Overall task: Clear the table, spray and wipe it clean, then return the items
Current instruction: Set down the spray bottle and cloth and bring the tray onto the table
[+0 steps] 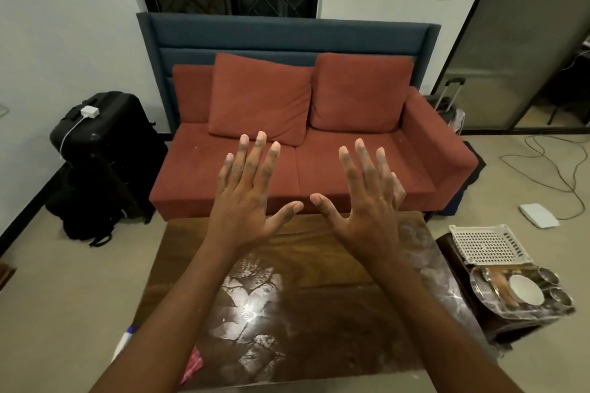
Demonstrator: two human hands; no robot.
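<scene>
Red sofa point(427, 163), two loose red cushions point(261, 96) against its back, a blue padded panel point(287, 35) standing behind it; it faces you across the far edge of the tabletop. Tabletop point(335, 313): dark wood, glossy, with a bright glare near the middle and pale patchy smears across the centre and along the right side; nothing stands on its middle. Black suitcase point(105, 143), upright against the left wall beside the sofa, a small white adapter point(89, 112) with a white cord on top. Dark side stand point(453, 262), just beside the tabletop's right edge, carrying the cleared items: a white perforated basket point(488, 244) at its far end, a steel plate point(485, 284) nearer you, a white bowl point(526, 289) on the plate, and small steel bowls point(549, 277) along the plate's right rim. Your left hand point(245, 201): raised above the far half of the tabletop, back toward you, fingers straight and spread, holding nothing. Your right hand point(367, 210): level with it and just apart, thumb tips nearly meeting, fingers likewise spread and holding nothing. White bottle point(126, 341) with a blue top: low at the tabletop's near left side, largely hidden by your left forearm; what it rests on cannot be told. Pink checked cloth point(193, 364): at the near left corner of the tabletop, partly under the same forearm. Flat white device point(539, 215): on the floor right of the sofa, among loose cables.
</scene>
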